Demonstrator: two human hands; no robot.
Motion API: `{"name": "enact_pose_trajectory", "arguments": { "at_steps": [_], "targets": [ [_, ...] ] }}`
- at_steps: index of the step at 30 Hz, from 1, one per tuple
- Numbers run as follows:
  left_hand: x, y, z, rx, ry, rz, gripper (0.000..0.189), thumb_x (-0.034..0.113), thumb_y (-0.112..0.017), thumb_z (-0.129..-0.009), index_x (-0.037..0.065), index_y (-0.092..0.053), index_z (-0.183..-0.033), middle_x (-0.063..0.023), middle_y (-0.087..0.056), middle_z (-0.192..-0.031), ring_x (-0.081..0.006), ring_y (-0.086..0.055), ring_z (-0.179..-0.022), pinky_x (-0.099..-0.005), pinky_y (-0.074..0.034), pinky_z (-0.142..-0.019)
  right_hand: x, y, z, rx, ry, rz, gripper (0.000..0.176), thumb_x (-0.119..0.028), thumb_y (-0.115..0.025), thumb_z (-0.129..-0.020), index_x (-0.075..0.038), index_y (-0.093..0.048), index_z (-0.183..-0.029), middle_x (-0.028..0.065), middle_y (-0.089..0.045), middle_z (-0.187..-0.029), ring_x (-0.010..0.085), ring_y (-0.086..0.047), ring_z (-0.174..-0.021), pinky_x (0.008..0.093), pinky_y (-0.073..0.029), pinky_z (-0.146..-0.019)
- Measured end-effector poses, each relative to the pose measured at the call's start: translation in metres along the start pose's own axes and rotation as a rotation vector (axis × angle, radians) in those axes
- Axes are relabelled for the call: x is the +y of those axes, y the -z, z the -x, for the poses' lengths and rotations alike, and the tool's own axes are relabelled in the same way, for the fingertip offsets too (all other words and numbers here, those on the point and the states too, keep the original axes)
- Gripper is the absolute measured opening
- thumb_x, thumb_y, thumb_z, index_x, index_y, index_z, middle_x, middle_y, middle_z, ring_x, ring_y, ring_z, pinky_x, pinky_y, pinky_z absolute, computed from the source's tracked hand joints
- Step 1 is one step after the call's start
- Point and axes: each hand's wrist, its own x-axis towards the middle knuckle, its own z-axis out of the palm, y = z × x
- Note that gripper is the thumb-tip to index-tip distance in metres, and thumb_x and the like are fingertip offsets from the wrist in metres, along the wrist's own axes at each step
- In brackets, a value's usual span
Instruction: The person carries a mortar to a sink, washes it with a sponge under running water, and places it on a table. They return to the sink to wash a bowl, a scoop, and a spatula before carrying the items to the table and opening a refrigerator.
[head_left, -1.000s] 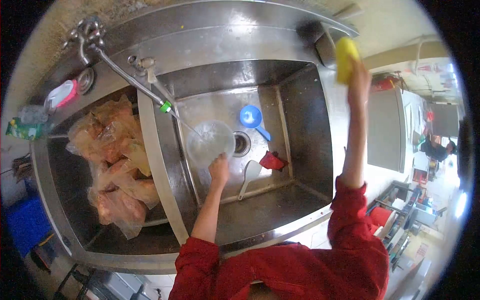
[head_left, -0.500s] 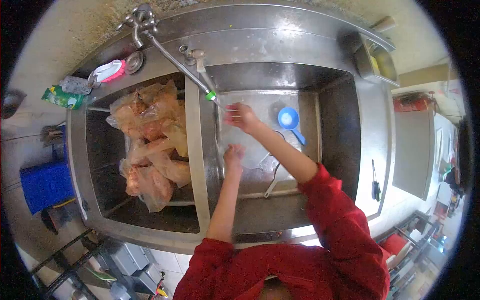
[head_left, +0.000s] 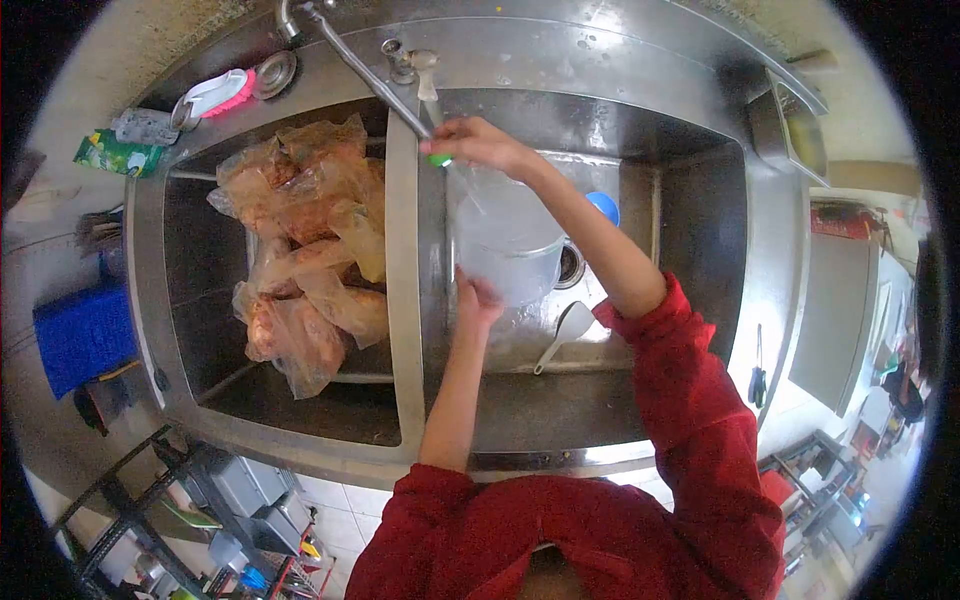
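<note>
A clear plastic container (head_left: 525, 270) is tilted in the right sink basin, and water from the tap runs into it. My left hand (head_left: 478, 298) grips its lower left side. Up at the green-tipped end of the tap pipe (head_left: 365, 75), my right hand (head_left: 478, 145) has its fingers closed around the spout. Partly hidden behind my right forearm is a blue ladle (head_left: 605, 208). A white spoon or scoop (head_left: 570, 330) rests on the basin floor, beside the round drain (head_left: 570, 268).
Plastic bags of raw meat (head_left: 310, 250) fill much of the left basin. A pink-edged brush (head_left: 222, 93) and a green packet (head_left: 115, 153) lie on the back left ledge. A metal box (head_left: 790, 130) stands at the back right.
The container now stands out clearly, tilted in my left hand. My right hand has moved up onto the spout. The white spoon shows more fully, and the view has shifted slightly.
</note>
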Motion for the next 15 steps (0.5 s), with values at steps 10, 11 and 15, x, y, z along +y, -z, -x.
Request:
{"name": "enact_pose_trajectory", "arguments": {
  "at_steps": [10, 11, 15],
  "targets": [
    [0.003, -0.013, 0.006, -0.005, 0.063, 0.125, 0.04, 0.047, -0.038, -0.086, 0.015, -0.059, -0.077, 0.0047, -0.061, -0.065, -0.0078, -0.052, -0.048, -0.0241, -0.041, -0.043, -0.029, 0.016, 0.002, -0.176, 0.285, 0.55, 0.042, -0.041, -0.061, -0.069, -0.005, -0.063, -0.091, 0.0153, -0.062, -0.083, 0.0272, -0.058, -0.079, 0.0351, -0.044, -0.073],
    [0.003, -0.016, 0.011, -0.002, 0.063, 0.128, 0.04, 0.047, -0.038, -0.086, 0.015, -0.059, -0.077, 0.0047, -0.061, -0.065, -0.0078, -0.052, -0.048, -0.0241, -0.041, -0.043, -0.03, 0.024, -0.001, -0.2, 0.302, 0.577, 0.042, -0.04, -0.061, -0.069, -0.005, -0.063, -0.091, 0.0155, -0.062, -0.082, 0.0268, -0.059, -0.078, 0.0353, -0.044, -0.072],
    [0.003, -0.028, 0.032, 0.043, 0.06, 0.205, 0.035, 0.044, -0.042, -0.086, 0.014, -0.061, -0.083, 0.0034, -0.063, -0.07, -0.0074, -0.054, -0.051, -0.0243, -0.042, -0.044, -0.031, 0.031, -0.001, -0.209, 0.33, 0.594, 0.036, -0.038, -0.059, -0.075, -0.004, -0.061, -0.087, 0.0075, -0.058, -0.068, 0.016, -0.051, -0.064, 0.0297, -0.041, -0.059]
  ]
}}
